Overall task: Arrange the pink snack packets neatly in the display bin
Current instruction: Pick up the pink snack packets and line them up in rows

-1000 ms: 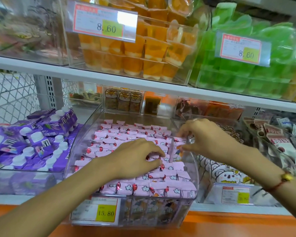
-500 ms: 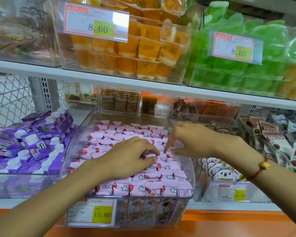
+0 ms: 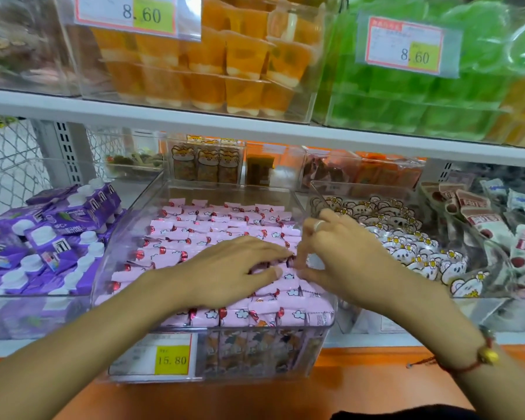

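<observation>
Head view: right hand (image 3: 343,256) slid closer, now pinching packet beside left hand (image 3: 240,269), flat on packets (image 3: 222,225); bin (image 3: 128,234) almost tidy.

Both hands (image 3: 234,272) on pink packets (image 3: 212,228)

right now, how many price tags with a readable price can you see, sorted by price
white-and-yellow 8.60 price tags on the upper clear bins: 2
white-and-yellow 15.80 price tag on the pink packets' bin: 1
total: 3
</observation>
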The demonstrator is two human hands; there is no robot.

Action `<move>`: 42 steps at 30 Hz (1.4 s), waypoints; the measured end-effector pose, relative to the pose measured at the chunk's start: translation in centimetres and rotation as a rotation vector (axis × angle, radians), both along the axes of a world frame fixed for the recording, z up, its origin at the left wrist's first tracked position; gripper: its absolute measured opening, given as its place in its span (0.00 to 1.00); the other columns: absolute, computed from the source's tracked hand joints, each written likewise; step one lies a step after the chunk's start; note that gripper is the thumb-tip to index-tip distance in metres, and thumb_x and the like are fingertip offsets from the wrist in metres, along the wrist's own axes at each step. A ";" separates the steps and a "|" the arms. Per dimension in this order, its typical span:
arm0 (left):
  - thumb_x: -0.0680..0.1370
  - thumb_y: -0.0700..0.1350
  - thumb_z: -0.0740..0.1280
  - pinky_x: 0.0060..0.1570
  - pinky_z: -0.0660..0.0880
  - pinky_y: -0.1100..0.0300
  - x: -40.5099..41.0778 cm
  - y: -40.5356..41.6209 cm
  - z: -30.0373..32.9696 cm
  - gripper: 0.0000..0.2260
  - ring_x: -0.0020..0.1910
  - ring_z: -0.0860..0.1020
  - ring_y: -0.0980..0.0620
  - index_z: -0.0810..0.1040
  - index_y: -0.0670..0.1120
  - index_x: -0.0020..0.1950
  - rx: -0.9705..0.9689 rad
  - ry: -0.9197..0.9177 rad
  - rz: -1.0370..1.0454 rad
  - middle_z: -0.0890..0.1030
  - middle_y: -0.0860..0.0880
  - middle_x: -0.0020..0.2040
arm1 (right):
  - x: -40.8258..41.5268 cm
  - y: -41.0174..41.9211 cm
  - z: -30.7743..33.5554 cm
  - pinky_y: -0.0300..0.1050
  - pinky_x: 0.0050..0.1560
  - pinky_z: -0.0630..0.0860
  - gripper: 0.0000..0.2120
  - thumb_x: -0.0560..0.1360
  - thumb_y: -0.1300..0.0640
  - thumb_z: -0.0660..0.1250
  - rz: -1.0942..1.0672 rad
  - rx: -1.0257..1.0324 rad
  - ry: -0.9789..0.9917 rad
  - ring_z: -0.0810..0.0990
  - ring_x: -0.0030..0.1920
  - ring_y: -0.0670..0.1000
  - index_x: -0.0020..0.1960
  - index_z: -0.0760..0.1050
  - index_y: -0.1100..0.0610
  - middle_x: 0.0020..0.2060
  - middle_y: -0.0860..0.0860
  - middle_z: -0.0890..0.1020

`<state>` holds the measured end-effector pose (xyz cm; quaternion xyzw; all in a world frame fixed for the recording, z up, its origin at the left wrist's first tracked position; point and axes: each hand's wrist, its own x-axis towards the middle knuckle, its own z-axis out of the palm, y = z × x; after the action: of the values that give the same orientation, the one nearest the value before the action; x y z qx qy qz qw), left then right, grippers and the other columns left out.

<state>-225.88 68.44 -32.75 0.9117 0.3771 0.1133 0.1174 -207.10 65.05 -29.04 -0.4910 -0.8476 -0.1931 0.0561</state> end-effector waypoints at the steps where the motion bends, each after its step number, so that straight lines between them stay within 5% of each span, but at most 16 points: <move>1: 0.81 0.58 0.53 0.63 0.63 0.60 0.1 0.1 0.0 0.20 0.64 0.63 0.60 0.61 0.60 0.74 -0.014 -0.021 0.011 0.68 0.61 0.70 | 0.1 -0.1 -0.1 0.45 0.47 0.62 0.09 0.75 0.45 0.63 0.007 0.007 0.011 0.66 0.52 0.50 0.50 0.79 0.46 0.49 0.45 0.77; 8: 0.80 0.56 0.59 0.57 0.67 0.51 1.3 0.9 0.1 0.14 0.56 0.65 0.51 0.72 0.57 0.65 -0.047 0.029 0.077 0.73 0.55 0.61 | 0.8 -0.6 -1.1 0.46 0.43 0.55 0.06 0.78 0.49 0.60 0.088 0.081 0.107 0.64 0.53 0.50 0.52 0.73 0.49 0.44 0.50 0.78; 14: 0.80 0.55 0.60 0.56 0.67 0.52 1.6 1.1 -0.2 0.18 0.54 0.64 0.53 0.68 0.60 0.70 -0.070 -0.017 0.087 0.72 0.56 0.59 | 1.2 -1.0 0.3 0.44 0.43 0.70 0.03 0.78 0.58 0.60 0.168 0.143 0.889 0.73 0.42 0.47 0.46 0.70 0.53 0.39 0.46 0.76; 17: 0.80 0.54 0.60 0.56 0.67 0.53 1.4 0.9 -0.2 0.17 0.55 0.65 0.52 0.69 0.61 0.69 -0.067 -0.050 0.072 0.72 0.58 0.55 | 1.0 -1.2 1.2 0.39 0.42 0.70 0.03 0.78 0.60 0.59 0.196 0.327 1.133 0.73 0.40 0.44 0.47 0.70 0.54 0.40 0.43 0.75; 20: 0.81 0.52 0.60 0.57 0.69 0.53 0.9 0.7 0.2 0.15 0.56 0.68 0.54 0.70 0.60 0.68 -0.026 -0.154 0.094 0.74 0.57 0.61 | 0.8 -1.2 1.6 0.38 0.42 0.70 0.04 0.78 0.58 0.59 0.176 0.364 1.353 0.72 0.39 0.42 0.46 0.70 0.50 0.39 0.43 0.75; 25: 0.78 0.63 0.54 0.56 0.70 0.59 0.1 0.0 2.4 0.17 0.56 0.72 0.65 0.74 0.60 0.61 0.024 -0.656 0.210 0.75 0.63 0.60 | 0.2 -0.6 1.1 0.49 0.46 0.72 0.09 0.79 0.60 0.59 -0.008 0.109 1.676 0.73 0.40 0.48 0.42 0.71 0.51 0.36 0.47 0.75; 28: 0.71 0.67 0.64 0.52 0.69 0.66 0.6 -1.7 2.8 0.21 0.57 0.68 0.71 0.68 0.64 0.62 0.112 -0.602 0.130 0.71 0.69 0.59 | -0.5 -0.3 0.9 0.42 0.43 0.73 0.09 0.79 0.62 0.60 -0.076 -0.027 1.812 0.74 0.38 0.47 0.41 0.71 0.53 0.37 0.49 0.77; 30: 0.70 0.61 0.71 0.50 0.72 0.63 0.9 -2.0 2.4 0.22 0.55 0.70 0.66 0.68 0.61 0.61 0.237 -0.544 0.097 0.72 0.66 0.57 | -0.9 -0.3 0.9 0.36 0.38 0.74 0.09 0.79 0.62 0.60 -0.088 -0.125 1.891 0.75 0.35 0.44 0.41 0.72 0.54 0.38 0.50 0.78; 32: 0.72 0.55 0.71 0.48 0.73 0.61 0.9 -1.8 2.3 0.17 0.52 0.72 0.64 0.71 0.58 0.58 0.311 -0.566 0.114 0.74 0.64 0.54 | -1.2 -0.3 0.9 0.32 0.34 0.74 0.07 0.78 0.63 0.61 -0.079 -0.240 1.937 0.75 0.34 0.44 0.42 0.73 0.56 0.39 0.52 0.79; 35: 0.70 0.61 0.68 0.49 0.71 0.63 0.4 -1.5 2.7 0.20 0.52 0.71 0.65 0.71 0.58 0.60 0.311 -0.583 0.134 0.74 0.64 0.56 | -1.4 -0.4 1.0 0.32 0.35 0.75 0.05 0.78 0.63 0.61 -0.045 -0.400 1.996 0.78 0.36 0.45 0.46 0.75 0.59 0.41 0.55 0.81; 39: 0.70 0.58 0.71 0.46 0.78 0.59 0.2 -1.4 3.3 0.19 0.50 0.78 0.62 0.71 0.59 0.58 0.144 -0.673 0.120 0.79 0.61 0.53 | -1.1 -0.6 1.5 0.33 0.38 0.78 0.10 0.79 0.60 0.61 0.063 -0.602 2.076 0.82 0.37 0.44 0.54 0.77 0.64 0.38 0.52 0.84; 42: 0.71 0.59 0.66 0.35 0.73 0.72 0.2 -1.2 3.9 0.13 0.37 0.77 0.67 0.77 0.59 0.54 -0.256 -0.829 0.110 0.81 0.62 0.47 | -0.8 -0.6 1.9 0.35 0.36 0.78 0.11 0.77 0.52 0.63 0.081 -0.592 2.050 0.79 0.33 0.45 0.50 0.77 0.60 0.36 0.50 0.80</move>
<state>-225.66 67.27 -28.88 0.7458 0.3571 0.4282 0.3645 -207.94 64.43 -27.17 -0.3845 -0.4249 0.5277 0.6270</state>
